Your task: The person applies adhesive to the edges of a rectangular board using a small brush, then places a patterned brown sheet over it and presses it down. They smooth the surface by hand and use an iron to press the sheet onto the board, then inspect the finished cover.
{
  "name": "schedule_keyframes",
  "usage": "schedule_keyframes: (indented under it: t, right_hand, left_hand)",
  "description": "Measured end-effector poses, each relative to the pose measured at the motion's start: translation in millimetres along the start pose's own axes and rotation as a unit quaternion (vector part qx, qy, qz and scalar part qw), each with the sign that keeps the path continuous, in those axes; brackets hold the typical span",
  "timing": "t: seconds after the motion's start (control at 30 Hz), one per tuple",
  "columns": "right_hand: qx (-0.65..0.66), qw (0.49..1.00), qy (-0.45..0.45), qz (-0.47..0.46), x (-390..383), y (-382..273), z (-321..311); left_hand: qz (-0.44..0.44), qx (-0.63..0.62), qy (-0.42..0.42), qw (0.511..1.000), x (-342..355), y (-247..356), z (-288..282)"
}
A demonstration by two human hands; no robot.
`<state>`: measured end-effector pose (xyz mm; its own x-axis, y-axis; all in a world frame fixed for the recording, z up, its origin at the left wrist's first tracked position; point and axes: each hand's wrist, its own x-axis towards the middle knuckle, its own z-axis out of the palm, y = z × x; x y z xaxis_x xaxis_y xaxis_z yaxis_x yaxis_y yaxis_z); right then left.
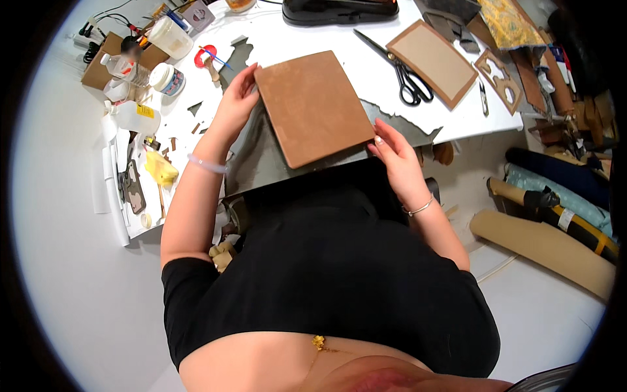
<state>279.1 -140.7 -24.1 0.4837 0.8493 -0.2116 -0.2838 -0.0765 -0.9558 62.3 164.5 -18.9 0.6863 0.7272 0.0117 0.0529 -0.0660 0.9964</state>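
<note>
A flat brown rectangular panel (315, 108) with rounded corners, leather-like on its surface, is tilted between my hands above the table. My left hand (237, 103) grips its upper left edge, thumb and fingers closed at the corner. At the lower right corner my right hand (396, 154) pinches the edge, its fingers partly hidden behind the panel. Beneath it lies a grey sheet of leather-like material (251, 160) with ragged edges, spread over the near side of the white table (457, 124).
Black scissors (408, 81) lie right of the panel, beside a brown-bordered beige panel (434, 62) and a small knife-like tool (483, 98). Jars (166, 80), bottles and a phone (134, 187) sit at left. A black case (339, 12) stands behind. Material rolls (542, 245) lie at right.
</note>
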Motion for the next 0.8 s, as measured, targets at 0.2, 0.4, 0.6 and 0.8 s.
schedule_keyframes:
  t: [0.2,0.4,0.6,0.8]
  right_hand:
    - [-0.129,0.985,0.043,-0.107,-6,8,4]
    - [-0.411,0.876,0.036,-0.251,20,-13,7]
    - [-0.426,0.869,-0.001,-0.252,46,-11,18]
    - [-0.438,0.860,0.002,-0.261,46,-14,22]
  left_hand:
    - [0.007,0.173,0.118,0.978,-4,-6,36]
    - [-0.047,0.030,0.121,0.991,-93,8,54]
    - [-0.044,0.058,0.090,0.993,-117,5,68]
    - [-0.102,0.023,0.132,0.986,-113,4,65]
